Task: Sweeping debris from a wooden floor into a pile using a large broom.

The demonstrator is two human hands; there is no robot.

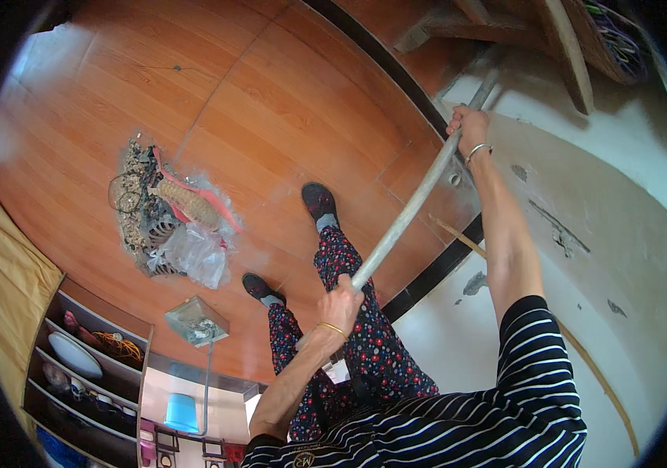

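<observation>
- Held in both hands: long, pale-grey, round pole, slanting above the orange-brown, wood-patterned floor.
- Left hand: wrapped around the near end of the pole, in front of the thigh.
- Right hand: wrapped around the pole farther along.
- On the floor, left of the dark shoes: grey-brown debris heap with crumpled clear plastic.
- Near the heap: square, translucent, long-handled pan.
- Beside the right forearm: thin, tan stick.
</observation>
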